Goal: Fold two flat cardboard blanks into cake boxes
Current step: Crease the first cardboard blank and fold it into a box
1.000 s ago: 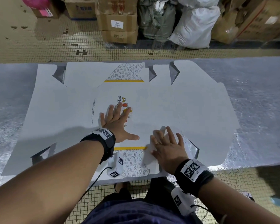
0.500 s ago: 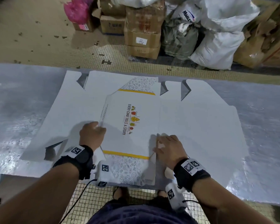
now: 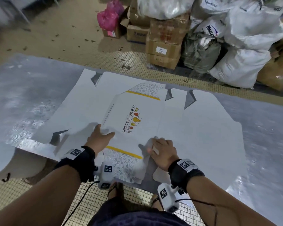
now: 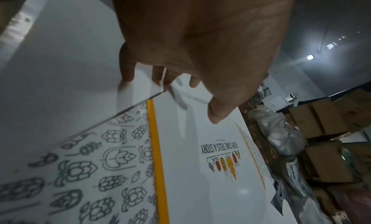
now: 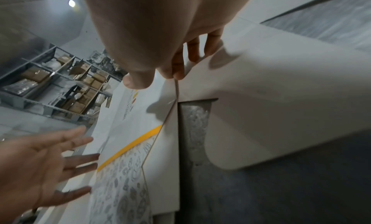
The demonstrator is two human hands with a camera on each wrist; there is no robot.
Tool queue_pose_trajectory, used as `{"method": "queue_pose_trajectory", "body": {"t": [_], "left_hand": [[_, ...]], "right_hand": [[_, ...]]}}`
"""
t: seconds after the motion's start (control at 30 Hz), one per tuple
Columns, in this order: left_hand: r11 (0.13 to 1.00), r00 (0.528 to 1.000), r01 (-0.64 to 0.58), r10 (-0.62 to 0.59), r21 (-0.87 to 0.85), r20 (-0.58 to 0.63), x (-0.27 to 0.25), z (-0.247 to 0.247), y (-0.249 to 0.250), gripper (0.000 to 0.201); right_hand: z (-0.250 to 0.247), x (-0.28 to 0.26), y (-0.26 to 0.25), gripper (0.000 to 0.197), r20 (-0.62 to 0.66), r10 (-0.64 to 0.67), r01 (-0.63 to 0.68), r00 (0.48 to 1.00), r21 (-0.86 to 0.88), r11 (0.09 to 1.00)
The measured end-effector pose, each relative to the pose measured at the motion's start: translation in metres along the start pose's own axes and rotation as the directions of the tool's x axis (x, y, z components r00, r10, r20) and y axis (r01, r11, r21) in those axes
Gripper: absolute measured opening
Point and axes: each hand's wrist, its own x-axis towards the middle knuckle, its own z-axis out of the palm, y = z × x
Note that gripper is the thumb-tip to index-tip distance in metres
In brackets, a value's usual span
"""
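Two-handed work on one large white cardboard blank (image 3: 203, 128), spread flat across a silver foil-covered table (image 3: 23, 95) and overhanging its near edge. At the middle, a printed panel (image 3: 145, 115) reading "EVERY CAKE TELLS A STORY", bounded by yellow stripes, raised slightly off the sheet along its sides. At that panel's left edge, the left hand (image 3: 100, 139): fingers stretched out and released, tips slipped beneath the edge, thumb held just above the printed face, nothing grasped. At the panel's near right corner, the right hand (image 3: 163, 152): thumb and forefinger pinching the thin card edge, remaining fingers resting on the white flap beside it. Beyond the table, on the tiled floor, stacked brown cartons (image 3: 163, 51), white sacks (image 3: 240, 66) and a pink bag (image 3: 109, 17).
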Motion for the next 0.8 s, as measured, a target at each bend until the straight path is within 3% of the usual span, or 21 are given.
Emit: {"method": "queue_pose_trajectory", "body": {"t": [0.17,0.3,0.4,0.47,0.53,0.67,0.8], "left_hand": [[0.913,0.998,-0.036,0.015,-0.406,-0.054,-0.007,0.005,-0.004,0.076],[0.819,0.978,-0.159,0.053,-0.551,-0.202,-0.002,-0.008,-0.004,0.049],[0.759,0.965,-0.252,0.147,-0.600,-0.219,-0.006,-0.017,0.008,0.023],[0.723,0.963,-0.270,0.204,-0.636,-0.176,-0.012,-0.021,0.017,0.009],[0.689,0.950,-0.292,0.288,-0.664,-0.119,-0.020,-0.021,0.030,0.009],[0.654,0.855,-0.328,0.512,-0.682,0.080,-0.049,-0.009,0.059,0.027],[0.723,0.684,-0.378,0.639,-0.578,0.352,-0.069,0.014,0.070,0.041]], "right_hand": [[0.003,-0.004,0.002,0.066,0.002,-0.035,0.035,0.999,-0.002,0.999],[0.006,-0.009,0.000,0.056,-0.004,-0.017,0.017,1.000,0.079,0.997],[0.007,-0.016,-0.002,0.032,-0.096,0.037,-0.009,0.995,0.273,0.962],[0.007,-0.026,-0.006,0.034,-0.153,0.116,-0.033,0.981,0.463,0.886],[0.005,-0.039,-0.009,0.043,-0.201,0.218,-0.055,0.955,0.603,0.796],[-0.002,-0.060,-0.014,0.036,-0.356,0.300,0.036,0.885,0.696,0.717],[-0.014,-0.088,-0.028,0.029,-0.487,0.351,0.173,0.800,0.747,0.642]]}}
